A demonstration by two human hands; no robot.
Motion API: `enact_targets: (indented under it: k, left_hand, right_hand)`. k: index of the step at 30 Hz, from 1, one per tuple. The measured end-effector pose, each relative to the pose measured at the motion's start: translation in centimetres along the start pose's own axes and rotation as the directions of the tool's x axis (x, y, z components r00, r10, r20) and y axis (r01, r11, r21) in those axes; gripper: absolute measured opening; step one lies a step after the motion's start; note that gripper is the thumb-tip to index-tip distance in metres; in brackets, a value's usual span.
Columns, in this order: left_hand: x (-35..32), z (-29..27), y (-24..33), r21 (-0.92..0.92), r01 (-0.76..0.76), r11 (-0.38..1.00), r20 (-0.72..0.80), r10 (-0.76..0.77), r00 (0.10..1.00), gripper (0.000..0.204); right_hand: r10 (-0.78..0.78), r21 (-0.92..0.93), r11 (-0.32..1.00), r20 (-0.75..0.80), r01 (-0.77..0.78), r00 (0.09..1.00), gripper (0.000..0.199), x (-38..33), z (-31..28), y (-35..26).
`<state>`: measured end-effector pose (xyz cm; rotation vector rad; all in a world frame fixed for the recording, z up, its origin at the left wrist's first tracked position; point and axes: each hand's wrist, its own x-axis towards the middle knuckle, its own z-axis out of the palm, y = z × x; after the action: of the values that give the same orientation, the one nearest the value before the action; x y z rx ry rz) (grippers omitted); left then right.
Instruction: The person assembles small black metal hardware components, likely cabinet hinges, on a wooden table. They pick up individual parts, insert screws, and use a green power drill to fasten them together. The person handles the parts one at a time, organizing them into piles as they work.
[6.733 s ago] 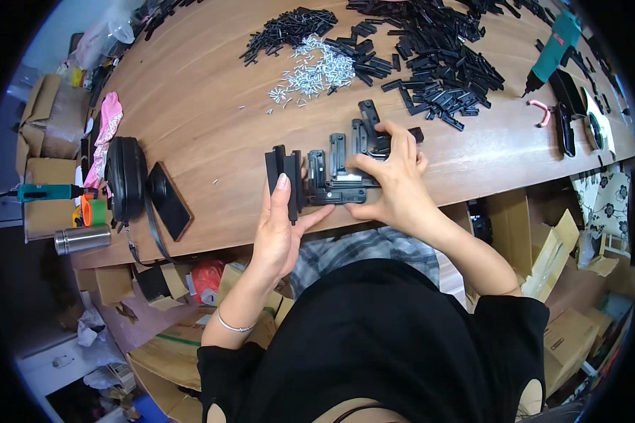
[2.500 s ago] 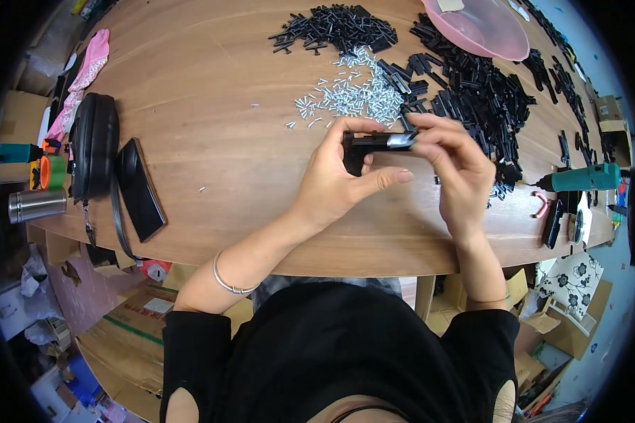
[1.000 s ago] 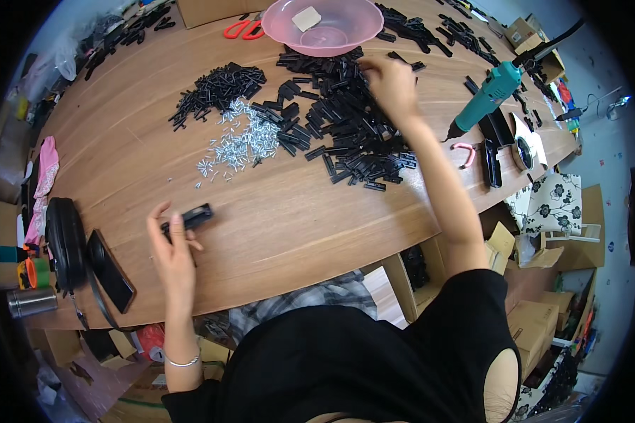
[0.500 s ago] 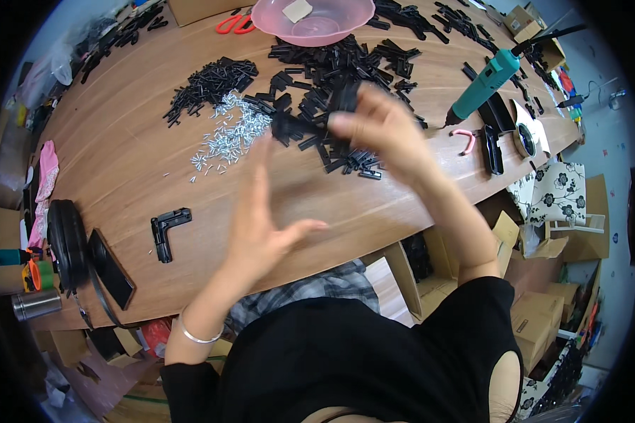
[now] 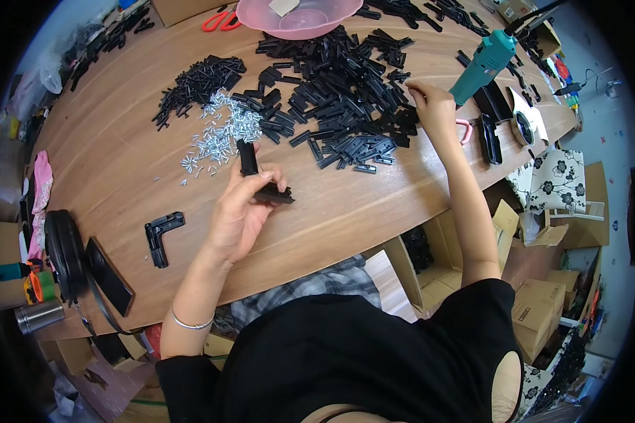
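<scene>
Right hand now out at the black parts pile; left-hand fingers clenched round an L-shaped bracket.

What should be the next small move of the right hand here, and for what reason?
Probably the right hand should close on one black piece at the edge of the black parts pile and bring it toward the left hand. The left hand already holds an L-shaped black bracket above the table, and the right hand looks empty.

We lose the pink bowl and red scissors to the top edge. Right hand fingertips are buried in the black parts pile, contents unclear. Clutter at the upper right is too small to make out.
</scene>
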<state>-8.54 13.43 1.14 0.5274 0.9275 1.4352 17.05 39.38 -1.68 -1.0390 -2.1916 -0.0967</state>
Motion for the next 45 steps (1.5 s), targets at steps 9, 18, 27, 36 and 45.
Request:
enact_targets:
  k: [9,18,27,36,45]
  left_hand:
    - [0.7,-3.5,-0.5,-0.363,0.217,0.906,0.273,-0.12,0.955,0.053]
    - [0.3,-2.7,1.1,-0.143,0.082,0.986,0.088,-0.069,0.994,0.03]
    - [0.1,-2.6,0.6,-0.056,-0.237,0.97,-0.033,0.236,0.971,0.032]
    - [-0.1,-1.9,0.4,0.329,-0.396,0.858,-0.035,0.43,0.902,0.06]
    - [-0.1,-2.6,-0.4,0.535,-0.502,0.68,-0.069,0.627,0.776,0.04]
  right_hand:
    - [0.299,-0.125,0.953,0.277,-0.275,0.913,0.028,4.7,1.4,-0.7]
    - [0.129,0.704,0.575,0.426,-0.417,0.896,0.021,4.4,-2.8,-13.3]
    - [0.0,0.899,0.24,0.378,-0.367,0.926,0.02,1.6,-0.8,-21.5]
    - [-0.189,0.908,0.321,0.34,-0.27,0.921,0.006,-0.7,-0.2,-22.5]
    - [-0.197,0.908,0.371,0.284,-0.196,0.938,0.012,-1.9,-1.0,-23.4]
